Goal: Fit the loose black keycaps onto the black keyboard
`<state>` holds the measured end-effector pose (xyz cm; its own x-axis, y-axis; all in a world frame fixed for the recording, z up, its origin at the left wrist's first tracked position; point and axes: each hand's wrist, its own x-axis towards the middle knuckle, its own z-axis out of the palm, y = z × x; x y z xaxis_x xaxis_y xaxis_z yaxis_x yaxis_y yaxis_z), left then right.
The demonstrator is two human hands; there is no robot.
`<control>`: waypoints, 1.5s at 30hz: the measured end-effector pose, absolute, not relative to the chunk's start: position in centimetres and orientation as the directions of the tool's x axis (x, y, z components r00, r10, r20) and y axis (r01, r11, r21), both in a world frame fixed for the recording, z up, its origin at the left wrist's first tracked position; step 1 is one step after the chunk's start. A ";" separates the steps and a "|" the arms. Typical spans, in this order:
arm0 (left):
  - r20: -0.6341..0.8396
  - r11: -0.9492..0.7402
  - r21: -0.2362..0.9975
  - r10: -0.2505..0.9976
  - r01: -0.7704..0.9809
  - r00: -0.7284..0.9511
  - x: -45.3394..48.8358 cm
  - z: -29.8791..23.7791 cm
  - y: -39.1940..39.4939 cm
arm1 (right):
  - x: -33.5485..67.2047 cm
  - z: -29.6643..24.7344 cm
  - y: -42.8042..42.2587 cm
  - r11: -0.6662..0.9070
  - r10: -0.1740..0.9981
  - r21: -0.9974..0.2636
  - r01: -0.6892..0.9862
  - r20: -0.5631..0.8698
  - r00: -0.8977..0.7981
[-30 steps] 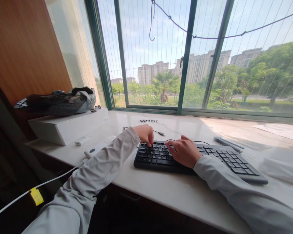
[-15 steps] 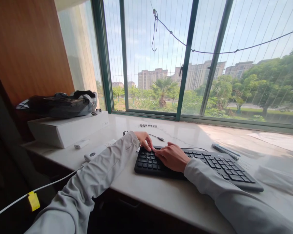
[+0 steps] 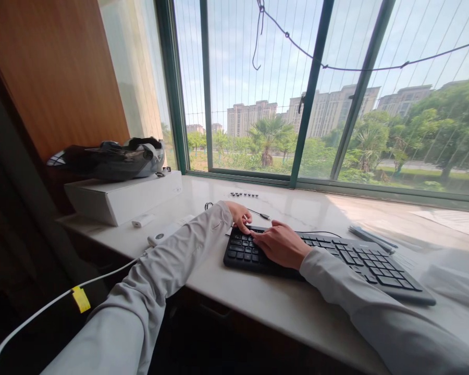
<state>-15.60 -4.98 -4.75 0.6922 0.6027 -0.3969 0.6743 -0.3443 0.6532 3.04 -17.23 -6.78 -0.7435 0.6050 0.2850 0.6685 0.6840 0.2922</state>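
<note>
A black keyboard (image 3: pixel 391 278) lies on the pale marble-look desk, its left end under my hands. My left hand (image 3: pixel 240 214) bends down over the keyboard's far left corner. Its thumb and fingers are closed together at the keys, and anything between them is too small to make out. From the right, my right hand (image 3: pixel 284 246) rests across the keyboard, one finger stretched toward the left fingertips and another apart from it. I see nothing held in it; its lower fingers are hidden. Several small dark pieces (image 3: pixel 244 195) stand in a row behind the hands.
A cable with a plug (image 3: pixel 263 215) lies just behind the keyboard. At left, a white box (image 3: pixel 125 195) carries a dark plastic-wrapped bundle (image 3: pixel 121 159). A white power strip (image 3: pixel 160 238) sits near my left sleeve. Thin dark strips (image 3: pixel 371 239) lie at right, before the window.
The view has shifted, so desk and keyboard appear slightly further right. My left fingers have curled down closer to the keys; my right hand keeps about the same place on the keyboard.
</note>
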 end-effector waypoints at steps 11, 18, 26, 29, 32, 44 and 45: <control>-0.422 -0.345 0.647 0.581 0.680 0.696 -15.5 -4.3 -5.6 | 2.8 -6.7 -17.7 0.675 0.630 0.281 0.682 0.261 -0.731; -0.281 -0.295 0.738 0.683 0.607 0.674 -17.0 -5.3 -4.4 | 2.8 -6.5 -18.5 0.623 0.667 0.219 0.751 0.353 -0.656; 0.156 -0.259 0.390 0.964 0.884 0.214 -17.9 -7.2 -2.8 | 2.6 -6.6 -19.1 0.655 0.670 0.104 0.749 0.380 -0.638; 0.247 -0.170 0.312 0.965 0.935 0.093 -18.1 -7.6 -2.9 | 2.6 -6.9 -19.2 0.638 0.691 0.076 0.766 0.381 -0.614; 0.289 -0.103 0.247 0.957 0.964 0.028 -18.2 -7.8 -3.1 | 2.7 -7.1 -19.1 0.634 0.693 0.075 0.769 0.387 -0.609; 0.348 -0.054 0.034 0.937 0.998 0.039 -18.6 -7.0 0.2 | 3.3 -7.1 -18.9 0.614 0.699 0.085 0.785 0.403 -0.590; 0.351 -0.055 0.015 0.935 0.998 0.047 -18.6 -7.0 1.0 | 3.3 -7.1 -19.0 0.614 0.699 0.083 0.785 0.405 -0.589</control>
